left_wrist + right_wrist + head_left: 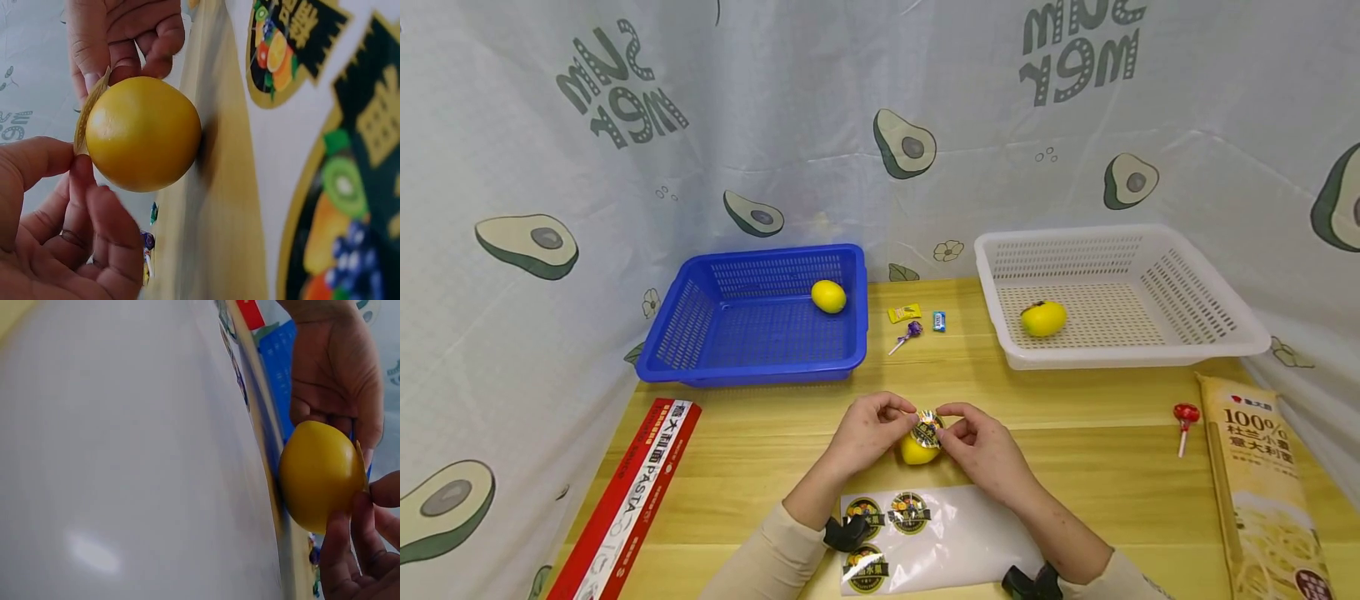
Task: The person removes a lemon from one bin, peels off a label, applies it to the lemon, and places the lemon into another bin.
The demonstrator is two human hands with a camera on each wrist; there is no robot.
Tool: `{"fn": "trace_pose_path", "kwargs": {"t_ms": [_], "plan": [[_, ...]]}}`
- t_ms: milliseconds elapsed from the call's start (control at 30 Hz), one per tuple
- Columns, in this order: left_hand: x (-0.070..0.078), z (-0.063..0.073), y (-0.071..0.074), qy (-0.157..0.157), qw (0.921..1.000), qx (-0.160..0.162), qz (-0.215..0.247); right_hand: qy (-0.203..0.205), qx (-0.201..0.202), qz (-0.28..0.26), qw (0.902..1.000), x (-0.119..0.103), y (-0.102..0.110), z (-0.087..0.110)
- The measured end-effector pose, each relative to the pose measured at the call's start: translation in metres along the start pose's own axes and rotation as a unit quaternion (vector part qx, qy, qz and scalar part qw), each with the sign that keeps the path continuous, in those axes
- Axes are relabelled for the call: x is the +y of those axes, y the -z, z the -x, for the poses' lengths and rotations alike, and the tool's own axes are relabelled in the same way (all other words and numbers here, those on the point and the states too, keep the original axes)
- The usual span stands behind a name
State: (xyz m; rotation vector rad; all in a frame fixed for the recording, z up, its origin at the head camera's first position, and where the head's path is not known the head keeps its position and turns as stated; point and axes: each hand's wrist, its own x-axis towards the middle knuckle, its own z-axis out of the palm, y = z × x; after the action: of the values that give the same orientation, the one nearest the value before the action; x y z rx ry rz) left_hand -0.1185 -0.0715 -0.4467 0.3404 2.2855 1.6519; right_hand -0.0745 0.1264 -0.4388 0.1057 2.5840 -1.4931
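Note:
A yellow lemon [917,454] sits on the wooden table between my two hands. Over its upper side is a round black-and-gold sticker [928,428]. My left hand [874,429] pinches the sticker's left edge between thumb and finger, and my right hand [983,448] pinches the right edge. In the left wrist view the sticker [90,112] stands edge-on against the lemon [144,134]; how much of it adheres I cannot tell. Just in front of the hands lies a glossy white sticker sheet [962,542] with several matching stickers.
Behind stand a blue basket [752,367] and a white basket [1120,354], each with one lemon inside. Small candies and a purple lollipop [913,329] lie between them. A red pasta box [625,508] is at left; a red lollipop [1186,414] and pasta bag [1262,467] are at right.

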Motion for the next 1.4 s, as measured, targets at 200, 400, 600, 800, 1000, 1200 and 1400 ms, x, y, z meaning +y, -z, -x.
{"fn": "trace_pose_path", "kwargs": {"t_ms": [200,400,600,800,1000,1200,1400], "plan": [[0.000,0.000,0.001,0.008,0.9999,-0.004,0.014,0.003,0.004,0.009,1.0000,-0.001,0.001,-0.003],[-0.003,0.000,0.000,0.067,0.9936,-0.048,0.077,-0.011,-0.018,-0.032,0.9992,0.000,-0.001,-0.005],[0.000,0.000,0.001,0.062,0.9917,-0.039,0.106,0.023,0.010,-0.031,0.9992,-0.009,0.001,-0.005],[0.022,0.000,0.005,0.020,0.9893,0.018,0.143,0.055,0.025,-0.063,0.9962,-0.033,0.011,-0.014],[0.044,0.003,0.005,-0.026,0.9858,0.053,0.157,0.058,-0.042,-0.068,0.9952,-0.053,0.010,-0.031],[0.046,0.010,0.003,-0.026,0.9865,0.051,0.154,0.070,-0.034,-0.074,0.9942,-0.048,0.003,-0.032],[0.043,0.010,0.005,-0.029,0.9870,0.045,0.151,0.102,0.004,-0.073,0.9921,-0.042,-0.003,-0.032]]}}
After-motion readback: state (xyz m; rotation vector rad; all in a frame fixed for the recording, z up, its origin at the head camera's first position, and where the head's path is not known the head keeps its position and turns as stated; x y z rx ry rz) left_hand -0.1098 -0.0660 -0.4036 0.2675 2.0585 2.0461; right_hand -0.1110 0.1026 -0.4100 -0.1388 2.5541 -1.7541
